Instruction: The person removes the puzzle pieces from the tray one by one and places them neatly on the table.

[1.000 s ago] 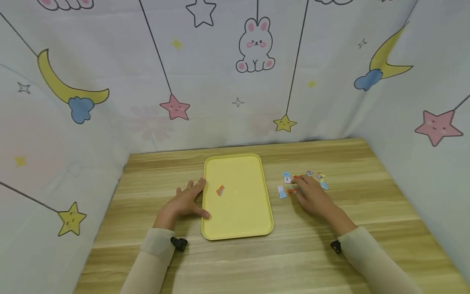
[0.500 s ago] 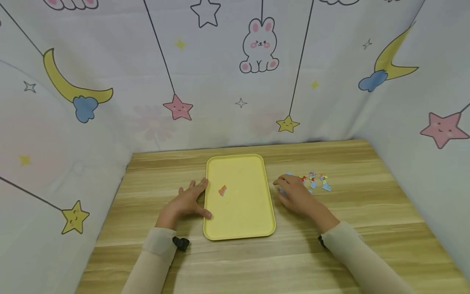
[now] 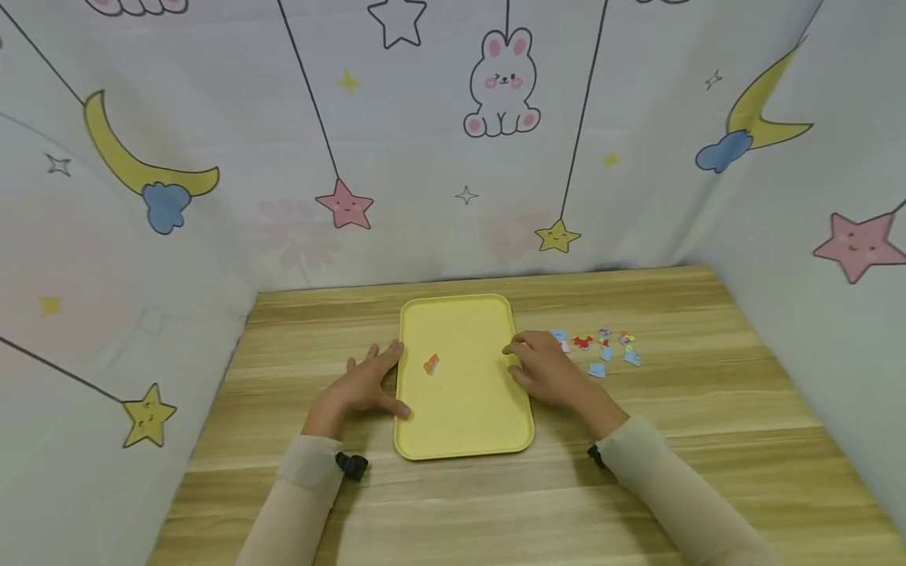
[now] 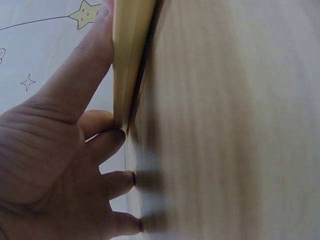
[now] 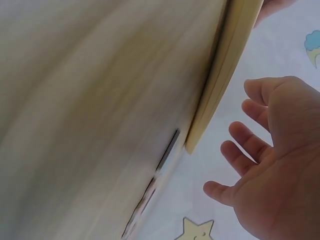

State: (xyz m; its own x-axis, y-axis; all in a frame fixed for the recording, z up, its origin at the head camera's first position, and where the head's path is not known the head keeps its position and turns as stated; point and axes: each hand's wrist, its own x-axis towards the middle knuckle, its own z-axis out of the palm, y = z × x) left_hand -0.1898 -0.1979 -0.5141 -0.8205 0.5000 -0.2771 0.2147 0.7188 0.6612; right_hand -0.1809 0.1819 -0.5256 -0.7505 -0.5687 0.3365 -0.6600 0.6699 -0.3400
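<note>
A yellow tray [image 3: 470, 417] lies on the wooden table. At its left edge is my left hand [image 3: 359, 385], fingers spread; the thumb [image 4: 82, 67] reaches over the rim while other fingertips touch down beside the outer wall. One small orange puzzle piece [image 3: 431, 364] sits inside the tray, left of its middle. My right hand [image 3: 548, 373] is above the tray's right edge with its fingertips over the rim. In the right wrist view its fingers [image 5: 250, 142] are loosely bent and apart, and no piece shows among them.
Right of the tray lie several small pieces: a red one [image 3: 583, 343], a light blue one [image 3: 597, 369], another light blue one [image 3: 632, 357] and others, some partly hidden by the right hand. A printed cloth wall [image 3: 425, 251] rises behind the table [image 3: 453, 511].
My right hand has moved left from the loose pieces to the tray's right edge, uncovering the red and light blue pieces. The left hand and tray hold their places.
</note>
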